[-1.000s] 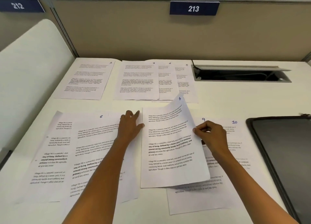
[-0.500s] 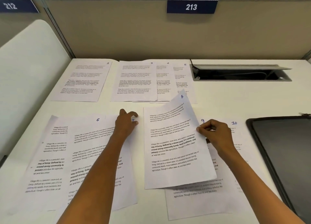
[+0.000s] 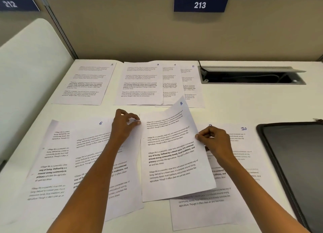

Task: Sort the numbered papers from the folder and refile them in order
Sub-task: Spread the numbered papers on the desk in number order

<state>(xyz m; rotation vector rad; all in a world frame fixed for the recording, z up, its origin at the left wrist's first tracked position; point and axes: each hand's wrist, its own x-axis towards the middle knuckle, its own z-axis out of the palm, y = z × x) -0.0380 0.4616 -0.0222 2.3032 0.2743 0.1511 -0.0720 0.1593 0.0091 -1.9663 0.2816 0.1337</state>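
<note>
Since 1 second ago the left hand (image 3: pixel 125 127) has curled from flat fingers into a pinch at the top right corner of the sheet under it, whose number it mostly hides, while the right hand (image 3: pixel 214 141) keeps its pinch on the right edge of sheet 8 (image 3: pixel 173 150), which has drifted a little rightward and remains lifted and bowed between the 2 hands. Left of the left hand lies sheet 6 (image 3: pixel 90 145), overlapping another sheet (image 3: pixel 50 162) whose number is out of sight. Under and right of the right hand lie a sheet (image 3: pixel 201 210) whose number is hidden by that hand and sheet 10 (image 3: pixel 244 145). Beyond both hands sit sheet 1 (image 3: pixel 85 82), sheet 3 (image 3: pixel 139 84), sheet 4 (image 3: pixel 170 82) and sheet 5 (image 3: pixel 191 85), the last 3 fanned over one another. By my count 10 sheets show, 7 with readable numbers. The dark folder (image 3: pixel 293 162), right of the right hand, lies open with no sheet visible in it. Sorting looks nearly finished; gathering the rows in order and refiling all remains.
</note>
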